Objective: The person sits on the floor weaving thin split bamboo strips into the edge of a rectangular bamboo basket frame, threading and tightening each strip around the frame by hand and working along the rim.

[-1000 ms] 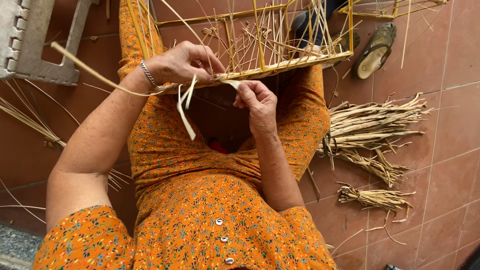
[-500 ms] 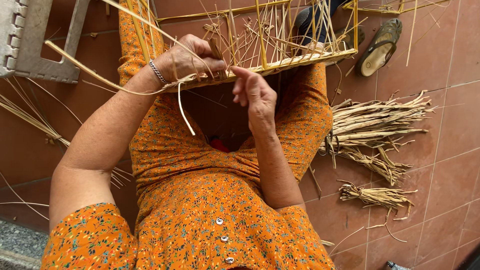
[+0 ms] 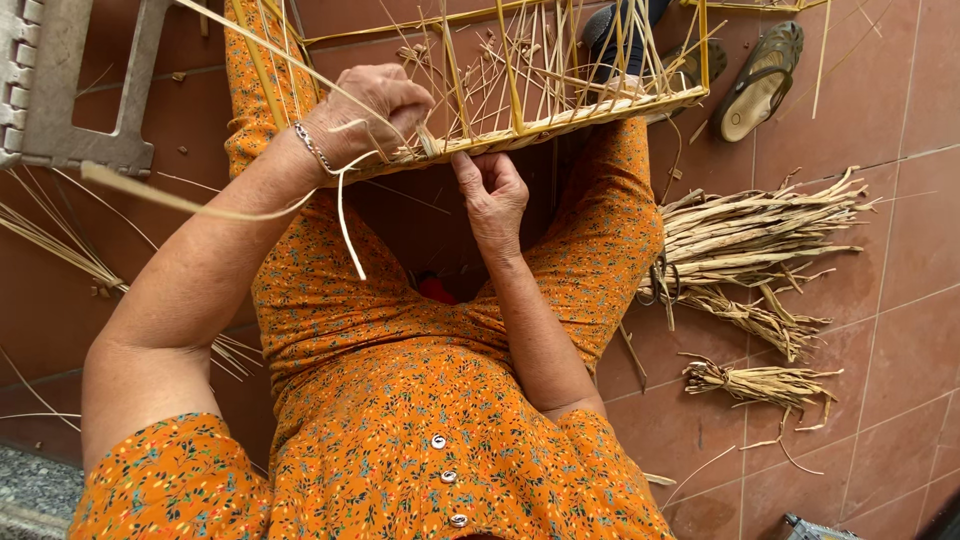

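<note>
I observe the left hand (image 3: 365, 110) with its fingers curled shut around a pale fibre strand (image 3: 345, 215), pinching it against the near edge of the yellow woven frame (image 3: 520, 125). The strand loops below the wrist and hangs free in front of the orange dress (image 3: 400, 400). A metal bracelet (image 3: 312, 147) sits at that wrist. The right hand (image 3: 492, 195) is just beneath the same edge, fingertips bunched and closed on the woven rim; what it pinches is too small to tell. The frame rests across both knees, its upright yellow rods rising away from me, thin straws crossing between them.

Outward: a grey plastic stool (image 3: 60, 90) stands at the upper left on the red tile floor (image 3: 900, 330). Loose straws (image 3: 50, 240) fan out beside the left arm. To the right, a large bundle of dried reed (image 3: 760, 235) lies near the right knee, with a smaller bundle (image 3: 760, 380) below it. A sandal (image 3: 760, 70) lies beyond the frame, a dark-clad foot (image 3: 620, 30) behind the rods. The rods partly screen that foot.

Against the earlier frame, the right hand has moved up from below the rim to meet it, and the strand's loop hangs lower and wider. The left hand keeps its place.
</note>
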`<move>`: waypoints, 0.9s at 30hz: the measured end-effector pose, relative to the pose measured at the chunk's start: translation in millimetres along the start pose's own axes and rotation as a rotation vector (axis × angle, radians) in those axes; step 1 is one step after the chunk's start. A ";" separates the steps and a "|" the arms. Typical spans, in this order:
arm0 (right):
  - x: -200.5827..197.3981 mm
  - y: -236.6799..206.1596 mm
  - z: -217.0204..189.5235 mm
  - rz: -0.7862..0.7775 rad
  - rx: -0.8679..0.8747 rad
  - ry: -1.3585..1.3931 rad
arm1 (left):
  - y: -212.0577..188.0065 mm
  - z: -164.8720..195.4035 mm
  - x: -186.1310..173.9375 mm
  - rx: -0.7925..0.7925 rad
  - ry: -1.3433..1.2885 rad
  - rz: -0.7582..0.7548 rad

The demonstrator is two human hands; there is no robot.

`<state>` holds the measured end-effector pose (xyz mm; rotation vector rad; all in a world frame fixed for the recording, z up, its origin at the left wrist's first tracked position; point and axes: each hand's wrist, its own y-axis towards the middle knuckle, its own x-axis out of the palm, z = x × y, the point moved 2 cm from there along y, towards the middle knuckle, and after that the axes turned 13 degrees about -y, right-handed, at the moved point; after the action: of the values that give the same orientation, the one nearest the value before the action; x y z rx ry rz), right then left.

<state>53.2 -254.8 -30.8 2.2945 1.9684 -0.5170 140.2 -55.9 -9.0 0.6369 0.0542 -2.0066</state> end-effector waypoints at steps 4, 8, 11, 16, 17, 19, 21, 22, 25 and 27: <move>2.6 1.2 -0.3 -0.002 0.020 0.036 | -4.5 3.5 -4.4 0.073 0.299 -0.103; 5.9 2.7 -2.0 0.063 -0.012 -0.020 | -0.2 11.6 -0.9 -0.040 0.624 -0.251; 9.3 2.4 -3.3 0.109 -0.034 -0.046 | 3.1 7.1 6.0 -0.150 0.847 -0.371; 11.0 0.6 -3.5 0.128 -0.039 -0.076 | 4.1 -4.6 8.2 -0.012 0.276 -0.128; 11.0 0.2 -3.1 0.120 -0.038 -0.064 | 3.9 -6.3 7.6 0.011 0.132 -0.097; 10.2 -0.6 -2.0 0.105 -0.034 -0.043 | 4.0 -7.0 7.0 0.056 -0.158 -0.036; 9.5 -1.4 -1.7 0.101 -0.071 -0.061 | 3.5 -10.8 9.1 -0.160 -0.354 -0.045; 8.7 -2.3 -1.2 0.098 -0.086 -0.070 | 2.1 -10.9 11.8 -0.271 -0.453 -0.053; 10.2 -4.0 1.1 0.067 -0.069 0.004 | 3.8 -8.5 16.5 -0.346 -0.604 -0.060; 11.1 -4.6 2.0 0.072 -0.071 0.007 | 4.5 -6.8 18.6 -0.346 -0.642 -0.046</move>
<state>49.6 -244.1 -35.2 2.3167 1.8679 -0.4272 139.9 -71.1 -22.3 -0.2398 0.0282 -2.0918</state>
